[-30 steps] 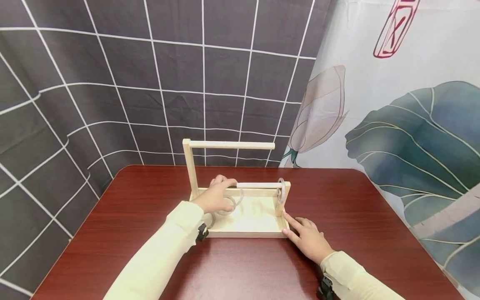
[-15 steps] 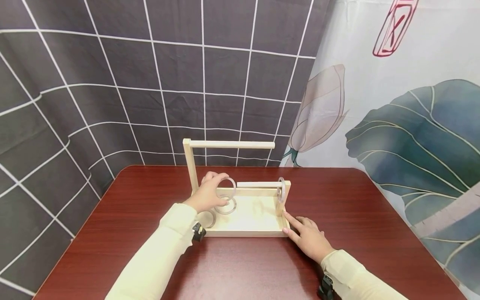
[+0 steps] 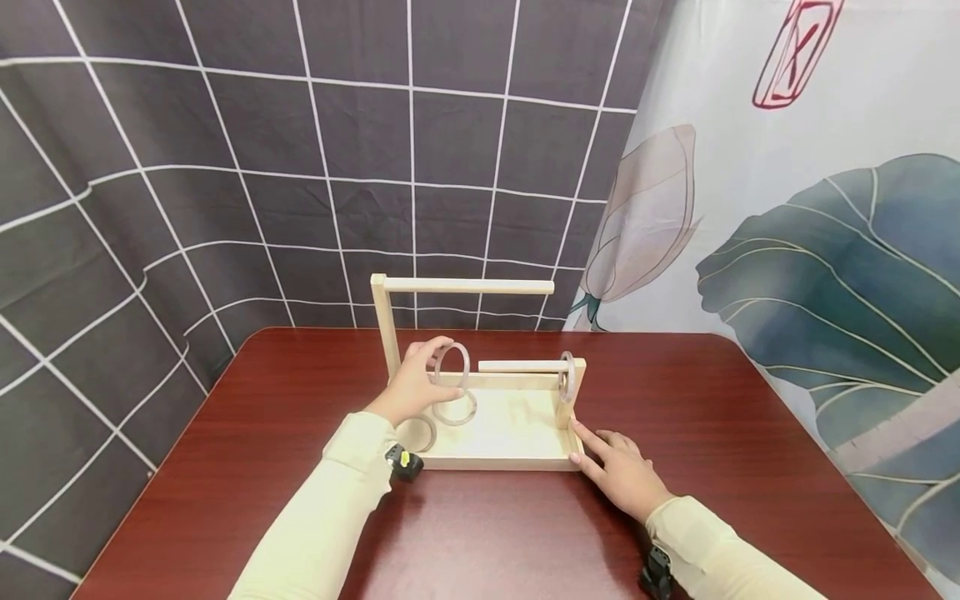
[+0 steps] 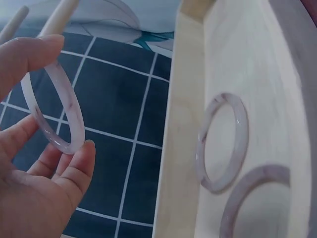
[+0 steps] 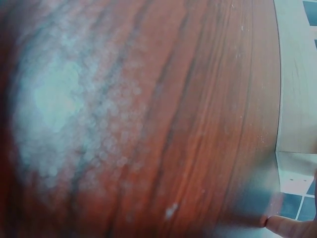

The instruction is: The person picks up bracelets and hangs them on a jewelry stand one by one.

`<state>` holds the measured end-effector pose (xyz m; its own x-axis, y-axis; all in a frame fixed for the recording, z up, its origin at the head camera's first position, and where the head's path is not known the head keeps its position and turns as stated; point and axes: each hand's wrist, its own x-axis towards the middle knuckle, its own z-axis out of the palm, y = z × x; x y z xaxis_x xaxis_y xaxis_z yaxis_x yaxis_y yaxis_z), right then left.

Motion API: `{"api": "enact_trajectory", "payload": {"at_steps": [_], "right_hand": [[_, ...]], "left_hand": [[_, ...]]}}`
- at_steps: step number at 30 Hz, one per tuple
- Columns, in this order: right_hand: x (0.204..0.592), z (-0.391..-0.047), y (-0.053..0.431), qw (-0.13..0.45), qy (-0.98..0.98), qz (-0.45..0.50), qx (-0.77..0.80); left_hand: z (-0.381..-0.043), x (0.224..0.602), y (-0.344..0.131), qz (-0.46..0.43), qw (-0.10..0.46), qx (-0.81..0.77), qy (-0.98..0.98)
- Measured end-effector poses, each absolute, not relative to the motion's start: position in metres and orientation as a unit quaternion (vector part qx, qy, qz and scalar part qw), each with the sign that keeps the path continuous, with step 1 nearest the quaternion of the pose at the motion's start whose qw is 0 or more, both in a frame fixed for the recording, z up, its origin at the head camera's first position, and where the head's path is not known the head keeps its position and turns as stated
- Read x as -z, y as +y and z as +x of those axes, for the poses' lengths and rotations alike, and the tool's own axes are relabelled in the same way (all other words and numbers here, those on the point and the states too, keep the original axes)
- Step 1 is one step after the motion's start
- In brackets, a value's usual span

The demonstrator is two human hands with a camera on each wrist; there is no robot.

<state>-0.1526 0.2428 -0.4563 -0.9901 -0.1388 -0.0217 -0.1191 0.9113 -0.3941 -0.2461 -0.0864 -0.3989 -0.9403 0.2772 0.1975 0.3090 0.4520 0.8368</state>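
My left hand point(image 3: 412, 385) pinches a pale, marbled bangle point(image 4: 74, 114) between thumb and fingertips, holding it upright. In the head view it is just left of the free end of the lower wooden rod point(image 3: 517, 366). Around the post end of that rod hangs at least one bangle point(image 3: 568, 379). Two more, a middle bangle point(image 4: 241, 134) and a front-left bangle point(image 3: 433, 433), lie in the shallow wooden tray point(image 3: 517, 425). At the tray's right end, my right hand point(image 3: 624, 477) rests with extended fingers touching the outer side; the right wrist view catches only a fingertip.
A taller post point(image 3: 385, 325) at the tray's left carries an upper rod point(image 3: 468, 286) whose free end points right. The stand sits on a reddish-brown table point(image 3: 480, 533). Behind hang a dark grid curtain point(image 3: 360, 133) and a floral cloth point(image 3: 720, 275).
The left hand has drawn the bangle left from the lower rod's end and raised it a little, turning it upright. The right hand has stayed at the tray.
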Motion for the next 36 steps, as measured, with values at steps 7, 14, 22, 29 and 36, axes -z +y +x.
{"api": "enact_trajectory", "payload": {"at_steps": [7,14,22,29,36], "right_hand": [[0.457,-0.153,0.242,0.022,0.978,-0.064,0.199],[0.456,-0.154,0.243,0.024,0.978,-0.063,0.2],[0.456,-0.152,0.242,0.027,0.977,-0.064,0.2],[0.456,-0.153,0.242,0.024,0.977,-0.066,0.201],[0.458,-0.154,0.243,0.021,0.978,-0.065,0.197]], "left_hand": [[-0.241,0.392,-0.081,-0.16,-0.011,0.56,-0.813],[-0.239,0.39,-0.072,-0.175,-0.036,0.622,-0.763],[-0.236,0.395,-0.061,-0.146,-0.048,0.653,-0.741],[-0.236,0.399,-0.05,-0.132,-0.058,0.671,-0.728],[-0.237,0.402,-0.042,-0.125,-0.07,0.698,-0.702]]}}
